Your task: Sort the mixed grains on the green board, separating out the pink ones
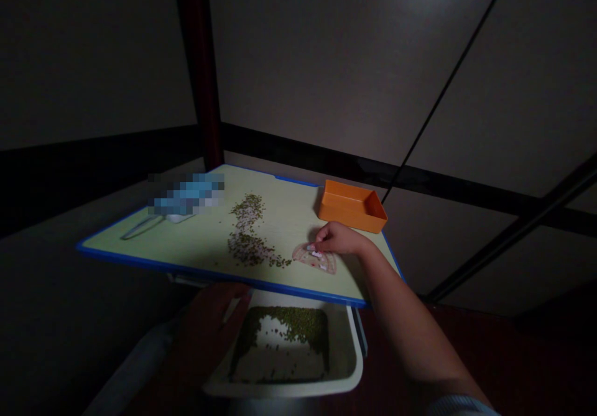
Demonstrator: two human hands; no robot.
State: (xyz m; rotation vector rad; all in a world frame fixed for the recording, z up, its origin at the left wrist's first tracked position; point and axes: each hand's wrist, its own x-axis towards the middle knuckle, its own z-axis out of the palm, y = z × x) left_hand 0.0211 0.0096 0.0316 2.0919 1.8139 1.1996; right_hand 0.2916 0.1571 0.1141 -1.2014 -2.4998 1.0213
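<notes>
My right hand (338, 239) reaches over the pale board (186, 242) from the right, fingers pinched together on a clear, pinkish half-round protractor (329, 262) lying nearly flat. Left of the protractor, small green beans or grains (252, 249) are scattered in a loose band across the board. In dim light, my left hand (219, 307) is below the board's front edge, at the left rim of a white tub (354, 366). Its fingers appear to be curled over that rim, partly in shadow. More green grains (303, 326) lie inside the tub.
An orange open box (368, 222) stands at the board's back right. A blurred-out blue item (191, 192) with a pale handle (140, 226) lies at the left. The blue-edged board overhangs the tub. Cabinet panels (317, 61) rise close behind.
</notes>
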